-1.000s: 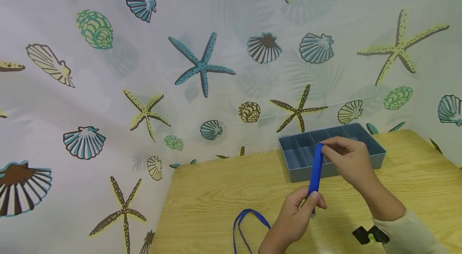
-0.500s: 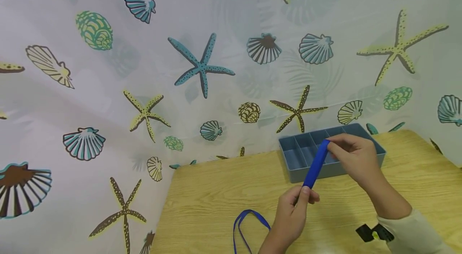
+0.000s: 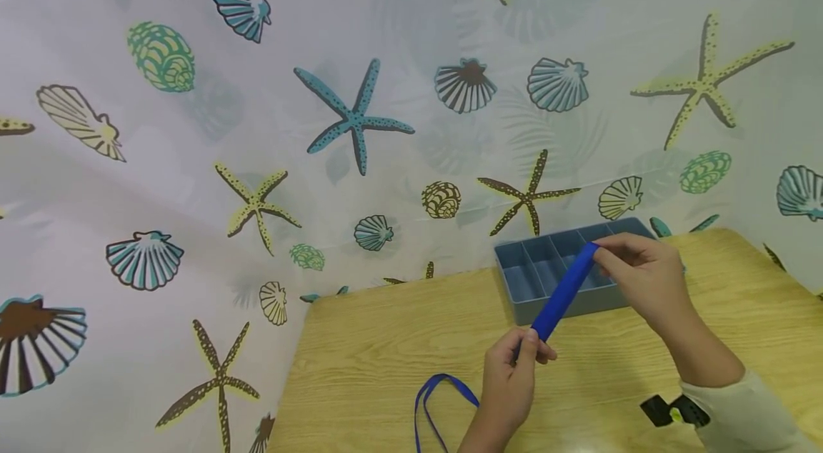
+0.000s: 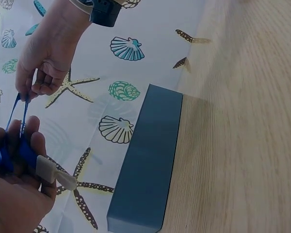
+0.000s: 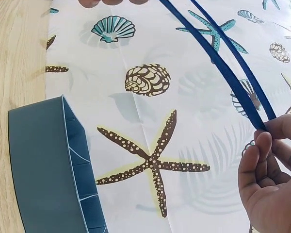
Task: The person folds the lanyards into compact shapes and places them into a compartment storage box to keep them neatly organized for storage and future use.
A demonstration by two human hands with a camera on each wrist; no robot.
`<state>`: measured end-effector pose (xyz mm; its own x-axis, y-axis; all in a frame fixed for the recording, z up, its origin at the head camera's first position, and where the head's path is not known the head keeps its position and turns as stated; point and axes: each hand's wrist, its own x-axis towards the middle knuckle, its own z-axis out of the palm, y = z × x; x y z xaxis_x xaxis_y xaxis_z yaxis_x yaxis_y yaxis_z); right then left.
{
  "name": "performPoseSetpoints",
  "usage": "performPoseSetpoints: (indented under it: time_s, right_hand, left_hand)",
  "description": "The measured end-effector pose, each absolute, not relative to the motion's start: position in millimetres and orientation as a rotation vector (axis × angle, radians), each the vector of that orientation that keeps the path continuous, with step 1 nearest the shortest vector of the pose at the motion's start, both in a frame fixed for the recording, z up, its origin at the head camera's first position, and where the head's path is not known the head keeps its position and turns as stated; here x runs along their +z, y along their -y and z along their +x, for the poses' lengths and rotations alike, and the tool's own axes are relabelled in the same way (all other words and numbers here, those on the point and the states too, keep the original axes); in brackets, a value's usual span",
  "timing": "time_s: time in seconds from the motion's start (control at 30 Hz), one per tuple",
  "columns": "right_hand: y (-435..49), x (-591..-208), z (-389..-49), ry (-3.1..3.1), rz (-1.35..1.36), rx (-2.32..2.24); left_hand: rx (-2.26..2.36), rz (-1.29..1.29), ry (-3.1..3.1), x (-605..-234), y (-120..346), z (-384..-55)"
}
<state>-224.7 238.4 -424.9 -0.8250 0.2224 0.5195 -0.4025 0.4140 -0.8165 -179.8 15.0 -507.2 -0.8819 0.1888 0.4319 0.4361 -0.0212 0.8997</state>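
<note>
A blue lanyard [image 3: 564, 294] stretches slantwise between my two hands. My left hand [image 3: 511, 381] grips its lower part, thumb on top. Up at the other end, the fingertips of my right hand [image 3: 646, 278] pinch the folded strap. In the left wrist view a pale fitting [image 4: 51, 171] sticks out of the left hand beside the blue band. The right wrist view shows the strap [image 5: 233, 80] doubled into two layers that meet at the right thumb and fingers. A thin loop of blue cord [image 3: 442, 376] lies on the table left of the left hand.
A blue-grey divided box [image 3: 527, 274] stands at the back of the wooden table [image 3: 373, 339], behind the strap and partly covered by the right hand. A white curtain [image 3: 398, 24] printed with shells and starfish hangs behind the table and along its left side.
My right hand has moved right and slightly up, while the left has shifted left and down. The strap between them is longer and more slanted. The cord loop and box stay put.
</note>
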Motion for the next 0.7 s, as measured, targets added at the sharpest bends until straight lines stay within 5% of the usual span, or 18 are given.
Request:
performPoseSetpoints:
  time_s: [0.7]
  right_hand:
    - [-246.5,-426.4,-223.4,2.07,0.114,1.481]
  left_hand:
    - [-2.025,-0.557,1.849,-513.9,-3.8,-185.3]
